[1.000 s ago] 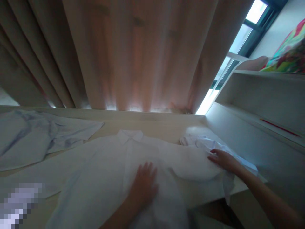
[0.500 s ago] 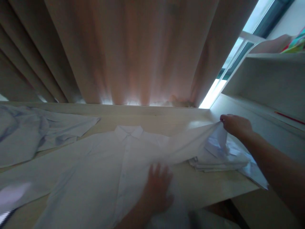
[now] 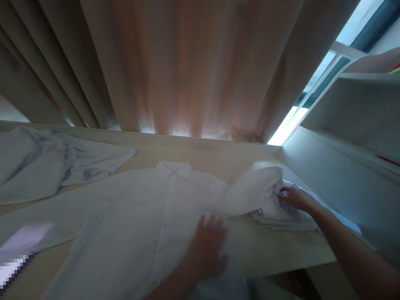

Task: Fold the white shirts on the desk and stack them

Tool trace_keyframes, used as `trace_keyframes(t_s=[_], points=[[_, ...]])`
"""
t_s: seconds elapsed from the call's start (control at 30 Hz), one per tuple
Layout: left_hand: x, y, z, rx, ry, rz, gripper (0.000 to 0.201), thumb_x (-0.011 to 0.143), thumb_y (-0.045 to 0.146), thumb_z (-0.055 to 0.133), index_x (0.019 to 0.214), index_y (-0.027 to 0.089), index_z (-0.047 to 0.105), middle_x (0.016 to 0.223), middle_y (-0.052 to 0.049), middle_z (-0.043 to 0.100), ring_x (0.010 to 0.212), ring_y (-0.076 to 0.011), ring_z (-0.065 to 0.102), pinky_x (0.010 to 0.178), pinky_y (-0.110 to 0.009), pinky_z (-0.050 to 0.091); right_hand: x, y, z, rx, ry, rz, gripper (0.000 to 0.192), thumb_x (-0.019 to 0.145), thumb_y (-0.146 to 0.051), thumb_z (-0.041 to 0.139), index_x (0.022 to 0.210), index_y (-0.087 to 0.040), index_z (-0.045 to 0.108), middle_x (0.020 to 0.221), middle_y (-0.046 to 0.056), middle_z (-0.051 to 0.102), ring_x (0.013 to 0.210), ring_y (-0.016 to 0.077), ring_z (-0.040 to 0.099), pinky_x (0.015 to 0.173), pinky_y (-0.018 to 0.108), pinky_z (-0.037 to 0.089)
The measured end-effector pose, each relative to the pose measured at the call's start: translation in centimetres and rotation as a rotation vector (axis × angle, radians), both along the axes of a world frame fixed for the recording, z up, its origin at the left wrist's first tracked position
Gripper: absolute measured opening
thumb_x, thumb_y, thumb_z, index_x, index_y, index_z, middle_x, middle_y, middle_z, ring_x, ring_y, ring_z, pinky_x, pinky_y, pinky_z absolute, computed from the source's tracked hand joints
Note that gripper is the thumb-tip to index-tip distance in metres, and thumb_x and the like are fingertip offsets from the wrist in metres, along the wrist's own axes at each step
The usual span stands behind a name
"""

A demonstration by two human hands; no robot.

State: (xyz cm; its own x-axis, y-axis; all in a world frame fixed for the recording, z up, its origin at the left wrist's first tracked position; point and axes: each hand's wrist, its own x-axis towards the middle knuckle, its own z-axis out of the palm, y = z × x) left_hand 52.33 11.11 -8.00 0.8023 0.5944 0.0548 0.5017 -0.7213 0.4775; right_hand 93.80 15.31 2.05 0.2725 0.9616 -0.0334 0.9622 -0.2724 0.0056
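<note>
A drawn brown curtain (image 3: 187, 75) hangs behind a pale tabletop (image 3: 281, 246), where a white shirt (image 3: 125, 233) lies spread in the middle, its collar toward the window. A crumpled white garment (image 3: 40, 162) sits at left, a folded stack (image 3: 278, 216) at right. A person's left hand (image 3: 209, 241) rests on the shirt front, fingers slightly apart; the right hand (image 3: 295, 198) pinches the bunched sleeve end (image 3: 270, 183) over the stack.

That's two hands in play: one left hand (image 3: 208, 246), one right hand (image 3: 296, 198)! And one white button-up shirt (image 3: 134, 221), one crumpled white garment (image 3: 40, 166), one folded white stack (image 3: 278, 221).
</note>
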Motion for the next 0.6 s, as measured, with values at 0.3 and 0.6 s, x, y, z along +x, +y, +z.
trace_keyframes(t_s=[0.3, 0.6], points=[[-0.2, -0.2, -0.4, 0.071, -0.016, -0.01, 0.065, 0.084, 0.06, 0.031, 0.142, 0.032, 0.023, 0.153, -0.004, 0.022, 0.141, -0.0316, 0.008, 0.111, -0.064, 0.002, -1.9, -0.6, 0.5, -0.137, -0.063, -0.021, 0.039, 0.077, -0.052, 0.05, 0.093, -0.02, 0.067, 0.087, 0.009, 0.069, 0.078, 0.0241, 0.063, 0.063, 0.03, 0.042], [0.2, 0.0, -1.2, 0.12, 0.028, -0.039, 0.063, 0.083, 0.062, 0.03, 0.14, 0.034, 0.027, 0.151, -0.003, 0.026, 0.141, -0.0336, 0.01, 0.108, -0.068, 0.001, -4.0, -1.8, -0.7, -0.169, -0.146, -0.119, 0.059, 0.077, -0.067, 0.042, 0.109, -0.02, 0.06, 0.107, 0.014, 0.065, 0.094, 0.0319, 0.061, 0.075, 0.041, 0.043]])
